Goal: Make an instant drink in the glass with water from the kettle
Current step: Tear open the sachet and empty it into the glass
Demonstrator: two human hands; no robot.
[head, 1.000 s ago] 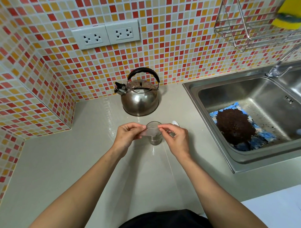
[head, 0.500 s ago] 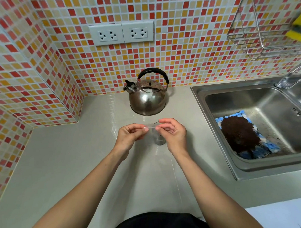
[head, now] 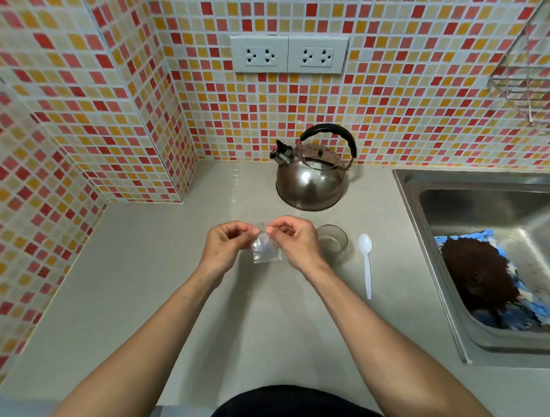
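Observation:
My left hand (head: 226, 246) and my right hand (head: 295, 243) both pinch the top edge of a small clear plastic sachet (head: 266, 250), which hangs between them above the counter. A short glass (head: 332, 242) stands on the counter just right of my right hand, apart from the sachet. A white plastic spoon (head: 366, 261) lies to the right of the glass. The steel kettle (head: 311, 176) with a black handle sits behind, against the tiled wall.
The steel sink (head: 424, 234) on the right holds a blue cloth (head: 489, 235) covered with dark brown grounds (head: 475, 276). Two wall sockets (head: 288, 53) are above the kettle. A wire rack (head: 531, 84) hangs at the upper right. Tiled walls close the left corner.
Both hands moved left with the sachet, away from above the glass. The glass and the spoon are now uncovered to the right of my right hand.

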